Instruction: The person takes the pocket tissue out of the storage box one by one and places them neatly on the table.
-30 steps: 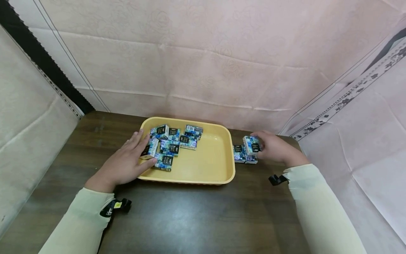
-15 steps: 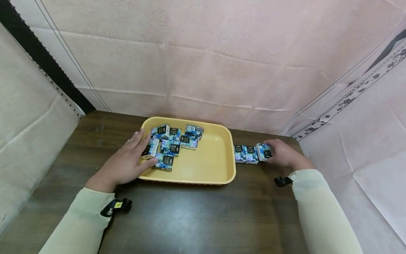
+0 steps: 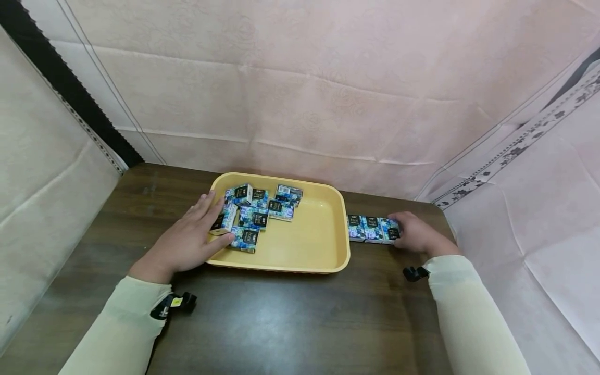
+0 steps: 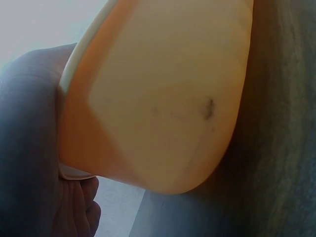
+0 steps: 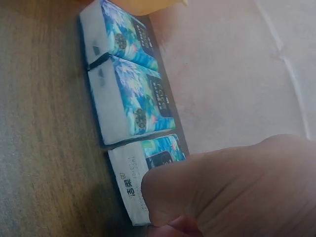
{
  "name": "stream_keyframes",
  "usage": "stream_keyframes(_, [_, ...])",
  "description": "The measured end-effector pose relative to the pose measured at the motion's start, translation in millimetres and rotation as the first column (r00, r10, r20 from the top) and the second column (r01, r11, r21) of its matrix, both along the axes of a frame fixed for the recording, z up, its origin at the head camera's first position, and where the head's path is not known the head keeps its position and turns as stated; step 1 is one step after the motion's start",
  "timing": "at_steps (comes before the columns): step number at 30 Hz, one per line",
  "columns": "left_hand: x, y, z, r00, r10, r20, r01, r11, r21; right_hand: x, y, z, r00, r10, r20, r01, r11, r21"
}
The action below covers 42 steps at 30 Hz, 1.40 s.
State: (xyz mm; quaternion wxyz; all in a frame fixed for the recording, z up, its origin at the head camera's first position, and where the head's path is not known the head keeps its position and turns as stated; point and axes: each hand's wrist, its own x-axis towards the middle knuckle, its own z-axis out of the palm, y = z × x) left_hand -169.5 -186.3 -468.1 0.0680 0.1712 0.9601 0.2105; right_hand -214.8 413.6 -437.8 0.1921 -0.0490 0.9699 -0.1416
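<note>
My right hand (image 3: 413, 234) grips the end pack of a row of three blue floral tissue packs on the table, at the tray's right side. That gripped tissue pack (image 3: 389, 230) lies flat against the middle pack (image 5: 140, 101); the third pack (image 5: 123, 34) sits nearest the tray. In the right wrist view the thumb covers part of the end pack's label. My left hand (image 3: 189, 242) rests with fingers extended over the left rim of the yellow tray (image 3: 304, 245). Beside its fingertips several more tissue packs (image 3: 253, 217) lie jumbled in the tray's left half.
A dark wooden table (image 3: 290, 323) carries the tray. Pale fabric (image 3: 300, 94) hangs as a wall right behind the table's back edge, with further cloth panels at left and right. Black wrist straps sit on both sleeves (image 3: 461, 281).
My right hand has carried the tissue pack from above the other two rightward, lowered it to the table, then slid it left against the row. My left hand stays on the tray.
</note>
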Motion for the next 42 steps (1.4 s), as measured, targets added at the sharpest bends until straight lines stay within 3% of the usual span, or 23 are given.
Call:
stream_keyframes(9, [-0.1,0.0,-0.2,1.0,-0.001,0.003,0.001,1.0,0.012,2.5,-7.4,12.6,1.0,0.019,0.017,-0.02,1.0,0.024])
stream_keyframes(15, [-0.7,0.0,-2.0,1.0,0.0,0.003,0.0,1.0,0.01,3.4,-34.5,40.6,0.994,0.038,-0.101,-0.033,0.999,0.042])
stream_keyframes(22, [-0.9,-1.4,-2.0,1.0,-0.003,-0.007,0.003,1.0,0.008,-6.0,-89.0,63.7,0.953,0.165,-0.254,-0.187,0.98,-0.065])
stream_keyframes(27, [-1.2,-0.8,-1.6,1.0,-0.003,-0.007,0.003,1.0,0.014,-15.8,-131.3,58.4,0.926,0.196,-0.322,-0.251,0.958,-0.138])
stream_keyframes(36, [-1.1,-2.1,-3.6,1.0,0.007,-0.007,-0.007,1.0,0.011,-39.2,-194.7,38.8,0.907,0.261,-0.329,-0.314,0.942,-0.12])
stream_keyframes(38, [-1.2,-2.2,-3.8,1.0,0.006,-0.008,-0.006,1.0,0.011,-45.6,-205.3,33.4,0.891,0.3,-0.34,-0.35,0.932,-0.096])
stream_keyframes(42, [-1.3,-2.3,-3.6,1.0,0.002,-0.009,-0.002,1.0,0.016,-53.6,-228.2,25.3,0.836,0.398,-0.377,-0.429,0.903,0.003])
